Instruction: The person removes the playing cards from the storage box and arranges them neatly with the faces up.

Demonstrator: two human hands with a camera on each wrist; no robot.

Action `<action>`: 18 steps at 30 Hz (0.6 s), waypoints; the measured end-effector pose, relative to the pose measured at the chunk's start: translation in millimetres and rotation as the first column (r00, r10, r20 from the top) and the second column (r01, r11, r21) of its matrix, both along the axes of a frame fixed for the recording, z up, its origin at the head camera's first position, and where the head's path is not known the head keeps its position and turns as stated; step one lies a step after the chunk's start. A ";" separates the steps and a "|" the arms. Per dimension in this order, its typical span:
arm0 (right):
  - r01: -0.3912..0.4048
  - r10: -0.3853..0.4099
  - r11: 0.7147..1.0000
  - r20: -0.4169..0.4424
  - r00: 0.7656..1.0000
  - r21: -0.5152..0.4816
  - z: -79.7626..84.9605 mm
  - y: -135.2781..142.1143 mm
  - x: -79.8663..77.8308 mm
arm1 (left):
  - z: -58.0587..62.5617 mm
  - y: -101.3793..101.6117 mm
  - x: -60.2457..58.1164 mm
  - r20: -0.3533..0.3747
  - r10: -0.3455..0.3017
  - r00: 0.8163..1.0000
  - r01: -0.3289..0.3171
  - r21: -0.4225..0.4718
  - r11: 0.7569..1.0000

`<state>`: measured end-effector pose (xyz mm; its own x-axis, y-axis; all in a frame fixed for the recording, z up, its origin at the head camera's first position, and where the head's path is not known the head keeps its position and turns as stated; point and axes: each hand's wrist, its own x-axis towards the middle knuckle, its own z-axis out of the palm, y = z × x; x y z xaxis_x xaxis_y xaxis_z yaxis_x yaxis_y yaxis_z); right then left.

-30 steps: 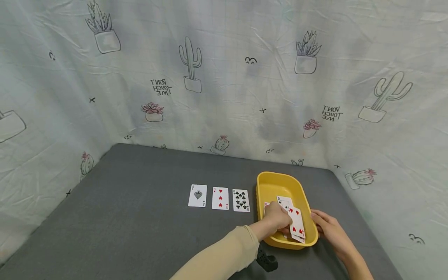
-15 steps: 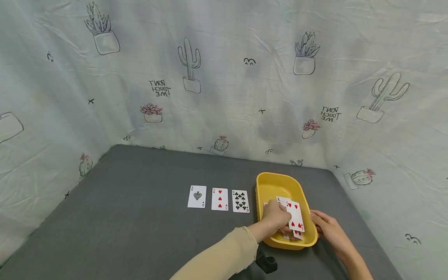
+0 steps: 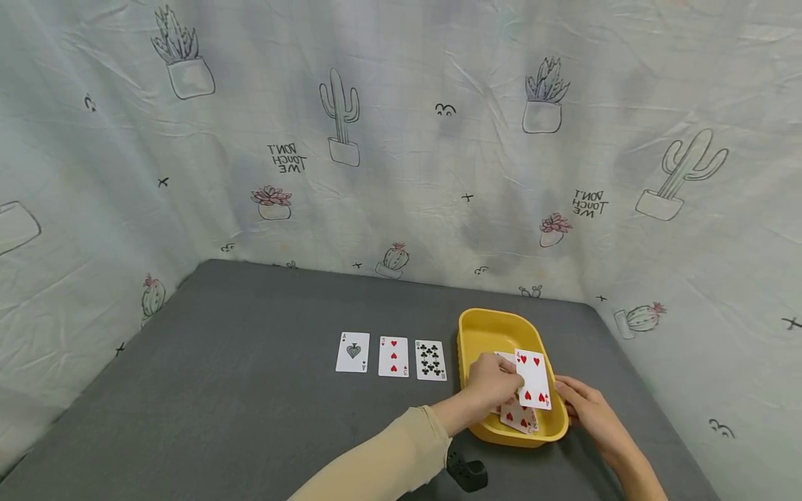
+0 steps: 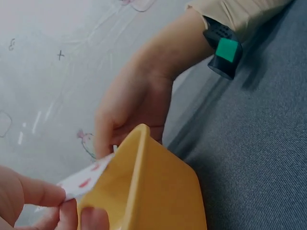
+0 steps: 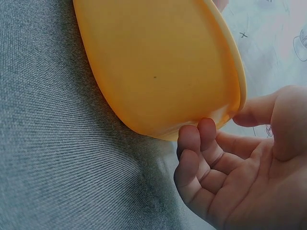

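In the head view my left hand (image 3: 493,381) pinches a playing card (image 3: 533,379) with red hearts between thumb and fingers, above a yellow plastic basket (image 3: 491,320). Below it in the basket lie several more cards (image 3: 517,417), partly hidden by the hand and the held card. My right hand (image 3: 589,412) grips the basket's near right corner from outside. The right wrist view shows its thumb at the rim and its bent fingertips (image 5: 188,136) against the outer wall. Close up in the left wrist view, the held card (image 4: 82,183) is tilted beside the basket's wall.
On the grey table (image 3: 238,376), left of the basket, an ace of spades (image 3: 353,353), a three of hearts (image 3: 393,357) and a clubs card (image 3: 431,360) lie face up in a row. A pale curtain (image 3: 401,174) with plant drawings hangs behind.
My left hand has raised the hearts card away from the others in the basket, uncovering another hearts card beneath. The right hand stays at the basket's corner.
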<state>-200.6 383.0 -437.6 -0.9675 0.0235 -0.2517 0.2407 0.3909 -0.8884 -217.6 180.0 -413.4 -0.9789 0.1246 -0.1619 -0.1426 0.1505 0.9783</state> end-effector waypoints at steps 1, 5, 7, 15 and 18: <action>-0.003 0.003 1.000 -0.005 1.000 -0.005 0.0 0.2 0.0 | 0.9 -1.8 0.0 0.009 -0.011 1.000 0.011 0.035 0.999; -0.010 0.010 1.000 -0.015 1.000 -0.026 0.0 -0.1 0.0 | 3.4 -13.5 0.8 0.009 -0.066 0.998 0.064 0.158 0.985; -0.008 0.008 1.000 -0.015 1.000 -0.028 0.3 -0.7 -0.1 | 4.5 -22.1 1.6 -0.004 -0.096 0.995 0.095 0.196 0.976; -0.013 0.013 0.999 -0.016 1.000 -0.030 1.8 -0.2 -1.6 | 15.3 -73.2 5.0 -0.090 -0.212 0.973 0.227 0.203 0.952; -0.014 0.013 0.999 -0.016 1.000 -0.033 2.2 0.8 -1.6 | 18.4 -93.2 7.8 -0.094 -0.224 0.970 0.238 0.195 0.951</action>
<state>-202.2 383.8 -435.4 -0.9716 0.0024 -0.2365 0.2211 0.3643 -0.9047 -209.8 86.8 -395.0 -0.9274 0.3719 -0.0413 -0.0573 -0.0319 0.9978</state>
